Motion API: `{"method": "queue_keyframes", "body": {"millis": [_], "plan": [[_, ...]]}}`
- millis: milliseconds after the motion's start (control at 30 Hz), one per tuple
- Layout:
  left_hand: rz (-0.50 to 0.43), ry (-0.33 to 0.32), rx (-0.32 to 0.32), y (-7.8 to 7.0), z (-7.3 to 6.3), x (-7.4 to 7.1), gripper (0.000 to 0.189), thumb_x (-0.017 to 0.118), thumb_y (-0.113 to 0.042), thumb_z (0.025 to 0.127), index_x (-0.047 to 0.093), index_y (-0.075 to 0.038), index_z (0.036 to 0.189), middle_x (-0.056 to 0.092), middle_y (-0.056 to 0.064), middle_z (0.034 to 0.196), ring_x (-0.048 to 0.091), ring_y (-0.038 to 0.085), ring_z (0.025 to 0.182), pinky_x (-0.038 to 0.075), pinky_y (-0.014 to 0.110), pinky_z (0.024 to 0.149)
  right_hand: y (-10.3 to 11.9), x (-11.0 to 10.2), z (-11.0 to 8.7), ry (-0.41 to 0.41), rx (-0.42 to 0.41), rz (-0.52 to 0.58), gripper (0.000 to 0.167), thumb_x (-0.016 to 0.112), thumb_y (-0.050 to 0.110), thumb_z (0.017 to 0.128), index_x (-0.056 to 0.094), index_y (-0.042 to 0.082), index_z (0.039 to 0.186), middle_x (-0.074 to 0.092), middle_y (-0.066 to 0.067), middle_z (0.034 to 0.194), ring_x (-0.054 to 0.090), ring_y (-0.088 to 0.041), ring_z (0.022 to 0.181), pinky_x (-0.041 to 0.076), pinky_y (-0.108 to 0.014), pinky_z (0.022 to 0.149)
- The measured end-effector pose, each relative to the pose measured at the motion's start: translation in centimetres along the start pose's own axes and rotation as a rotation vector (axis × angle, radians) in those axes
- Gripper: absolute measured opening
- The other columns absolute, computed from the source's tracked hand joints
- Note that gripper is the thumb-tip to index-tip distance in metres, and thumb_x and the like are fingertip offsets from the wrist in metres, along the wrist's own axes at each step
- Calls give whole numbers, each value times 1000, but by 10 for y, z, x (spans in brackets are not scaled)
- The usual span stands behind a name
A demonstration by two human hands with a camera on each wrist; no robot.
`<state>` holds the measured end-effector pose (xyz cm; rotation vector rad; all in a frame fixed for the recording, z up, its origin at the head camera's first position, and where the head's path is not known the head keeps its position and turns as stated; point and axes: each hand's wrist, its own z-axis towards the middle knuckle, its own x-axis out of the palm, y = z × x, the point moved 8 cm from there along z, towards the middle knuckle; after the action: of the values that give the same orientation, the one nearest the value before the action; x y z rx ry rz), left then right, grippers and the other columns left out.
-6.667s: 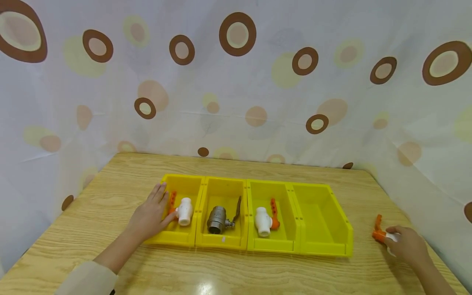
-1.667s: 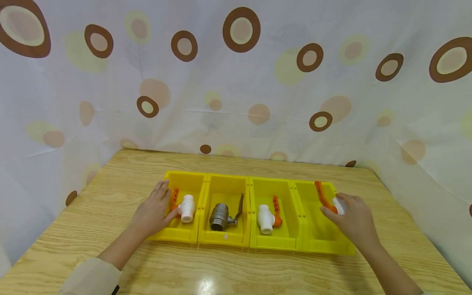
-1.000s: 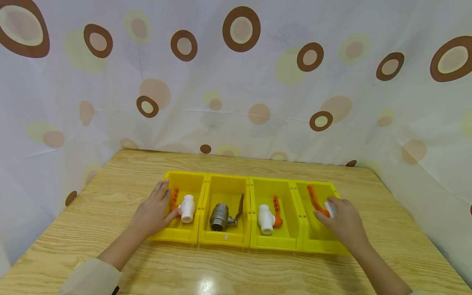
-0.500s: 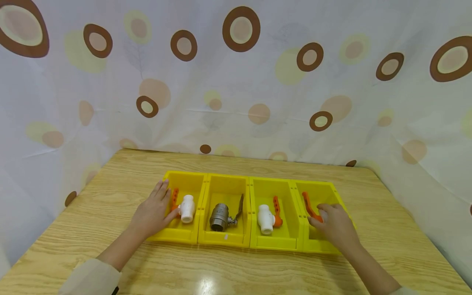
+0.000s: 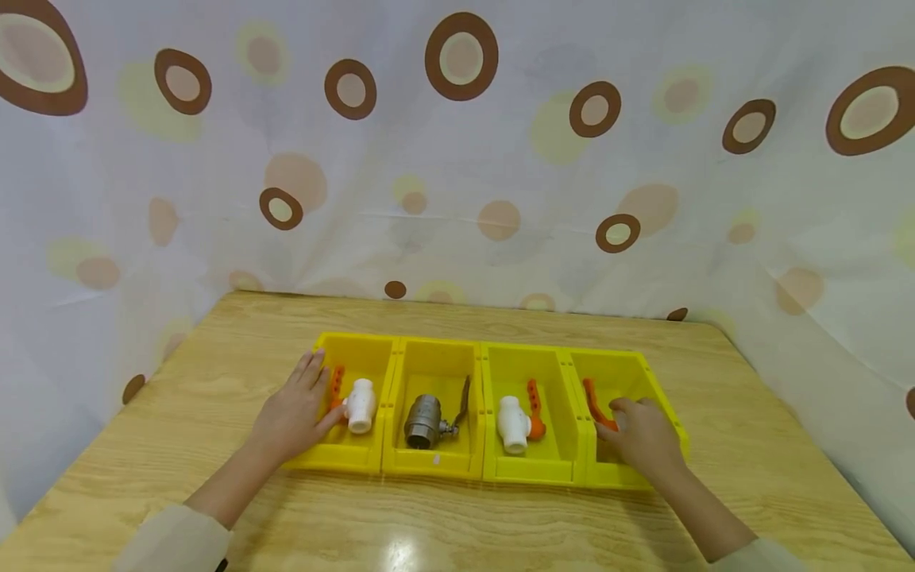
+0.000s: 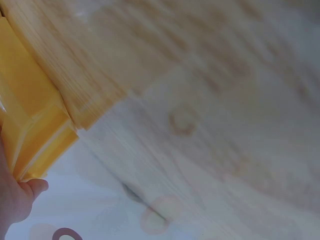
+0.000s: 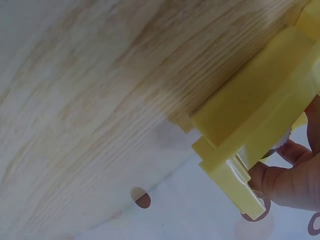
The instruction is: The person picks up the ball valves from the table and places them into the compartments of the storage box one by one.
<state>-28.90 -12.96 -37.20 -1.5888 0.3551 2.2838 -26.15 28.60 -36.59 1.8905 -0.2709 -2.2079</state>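
Observation:
In the head view, four-sided yellow bins stand joined in a row. My right hand (image 5: 643, 441) is inside the rightmost bin (image 5: 629, 477), fingers curled round a ball valve (image 5: 592, 401); its orange lever shows and its white body is mostly hidden. In the right wrist view, a bit of white ridged valve end (image 7: 284, 140) shows by the fingers. My left hand (image 5: 291, 417) rests on the side wall of the leftmost bin (image 5: 343, 458), fingers extended, thumb near a white ball valve (image 5: 360, 406) with an orange lever.
A metal ball valve (image 5: 423, 422) lies in the second bin from the left. Another white ball valve (image 5: 512, 425) with an orange lever lies in the third. The wooden table (image 5: 472, 524) meets a patterned cloth (image 5: 500, 270) at the back and sides.
My right hand has carried the white and orange ball valve from the table at the right leftward and down into the rightmost bin. The left hand has stayed on the leftmost bin.

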Motion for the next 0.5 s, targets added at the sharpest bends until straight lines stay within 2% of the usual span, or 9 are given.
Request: {"method": "queue_keyframes", "body": {"millis": [300,500], "plan": [[1,-8,2,1,-1,0,60,63,-36,86,54,13,120,41,28,139,36,41,132,47,45,95,-3,10,7,29,13,-17,40,67,21,81,63,-10,105,66,-24,93,57,-33,81,53,-41,62],[10,-18,3,1,-1,2,60,63,-36,85,55,12,120,42,28,138,37,40,132,48,44,93,-3,14,10,43,23,-27,42,66,23,82,63,-11,106,66,-26,100,58,-35,85,53,-47,73]]}}
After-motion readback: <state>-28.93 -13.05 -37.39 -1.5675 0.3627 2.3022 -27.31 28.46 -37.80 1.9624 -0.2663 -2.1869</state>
